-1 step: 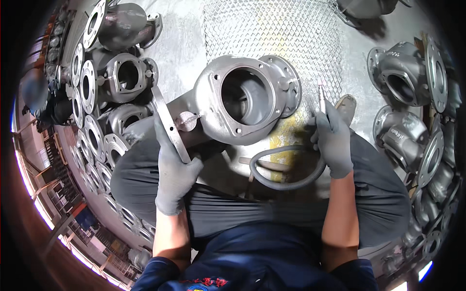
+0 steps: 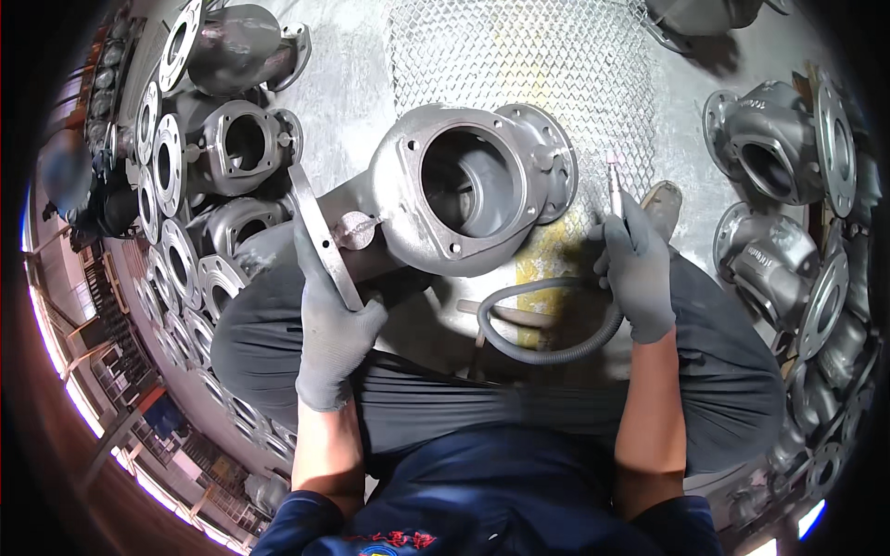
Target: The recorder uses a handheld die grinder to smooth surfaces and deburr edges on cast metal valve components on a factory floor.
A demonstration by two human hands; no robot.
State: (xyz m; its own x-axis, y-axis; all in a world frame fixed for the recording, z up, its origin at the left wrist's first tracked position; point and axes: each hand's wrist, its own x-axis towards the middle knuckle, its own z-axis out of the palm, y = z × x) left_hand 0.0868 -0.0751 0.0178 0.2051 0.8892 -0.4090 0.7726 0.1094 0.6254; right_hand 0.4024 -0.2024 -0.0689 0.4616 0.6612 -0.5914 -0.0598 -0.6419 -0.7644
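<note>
Valve casting (image 2: 464, 190) flange is gripped by left hand (image 2: 329, 320); grinder (image 2: 615, 181) clenched in right hand (image 2: 638, 269) — hose (image 2: 547, 347) partly hidden.

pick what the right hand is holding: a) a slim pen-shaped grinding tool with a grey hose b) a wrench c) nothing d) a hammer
a: the gloved right hand is closed around a slim pencil grinder, tip up, with a grey hose looping from below it, while the left hand steadies the valve casting at its flange.
</note>
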